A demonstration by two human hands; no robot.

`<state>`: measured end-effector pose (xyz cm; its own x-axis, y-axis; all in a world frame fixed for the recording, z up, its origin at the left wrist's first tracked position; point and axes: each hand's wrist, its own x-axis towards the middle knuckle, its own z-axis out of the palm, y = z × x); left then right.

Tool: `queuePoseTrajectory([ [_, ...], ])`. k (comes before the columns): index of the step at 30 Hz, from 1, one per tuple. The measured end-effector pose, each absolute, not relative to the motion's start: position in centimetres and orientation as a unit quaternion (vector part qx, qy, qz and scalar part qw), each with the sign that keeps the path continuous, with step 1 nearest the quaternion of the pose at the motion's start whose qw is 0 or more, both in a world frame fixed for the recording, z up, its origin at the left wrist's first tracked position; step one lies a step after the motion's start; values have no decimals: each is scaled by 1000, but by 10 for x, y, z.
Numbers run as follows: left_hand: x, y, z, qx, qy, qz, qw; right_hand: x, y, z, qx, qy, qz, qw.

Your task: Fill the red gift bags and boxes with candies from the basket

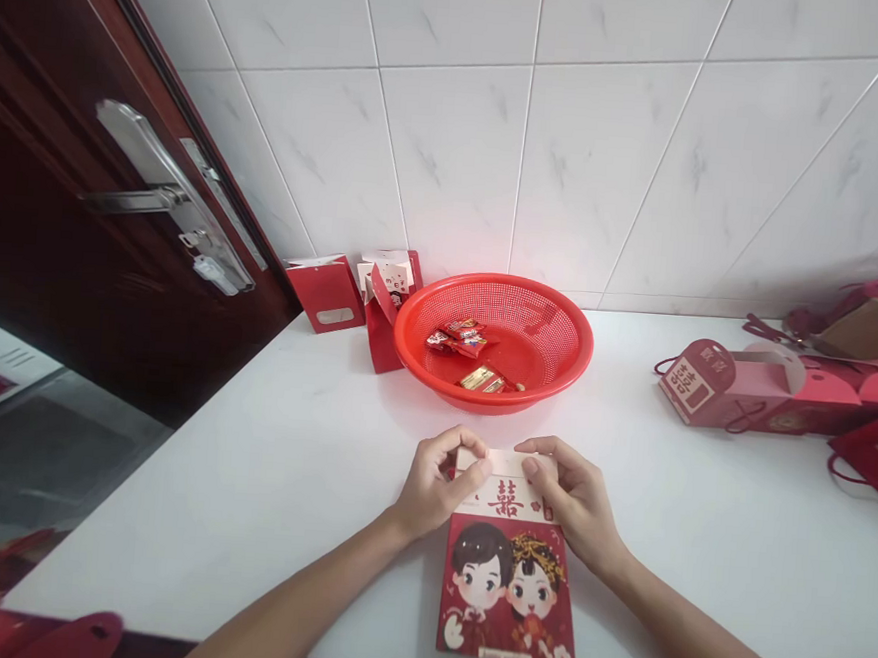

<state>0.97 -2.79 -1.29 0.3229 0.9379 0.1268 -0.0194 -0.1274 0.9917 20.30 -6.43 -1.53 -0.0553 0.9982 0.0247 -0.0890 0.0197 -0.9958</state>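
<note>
A white, marble-patterned tile wall [450, 169] rises behind a white table [248, 476], with a dark wooden door [44, 51] at far left. Near the wall sits a round red mesh colander [490, 403]. In front of it, at the table's near edge, is a red-and-white gift bag [501, 614] printed with a cartoon couple and a red double-happiness character. To the right, pink handled favor boxes [695, 382] rest on the tabletop. Above the cartoon couple, a left hand [439, 481] grasps the bag's pale top edge at its left side, thumb against index finger, while a right hand [574, 494] pinches the right side. Smaller red paper bags [325, 291] stand left of the colander; red-wrapped candies [468, 341] and a gold-wrapped piece [479, 379] lie inside it.
</note>
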Motion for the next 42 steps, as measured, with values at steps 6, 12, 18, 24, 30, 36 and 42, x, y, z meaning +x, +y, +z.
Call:
queuePoseTrajectory([
  [6,20,-29,-3,516,379,406,652,212,-62,-16,-497,-541,403,545],
  [12,23,-43,0,525,387,430,625,215,-66,-9,-498,-591,315,551],
  [18,27,-50,1,548,368,462,592,206,-70,-5,-499,-532,438,526],
  [24,26,-49,-1,569,372,462,569,200,-70,-3,-472,-542,462,519],
  [30,25,-51,-1,580,386,457,553,200,-69,-1,-463,-551,457,522],
  [36,26,-51,-2,583,390,455,549,198,-70,-3,-465,-550,450,528],
  [42,26,-53,1,606,379,451,535,198,-70,-7,-465,-563,425,536],
])
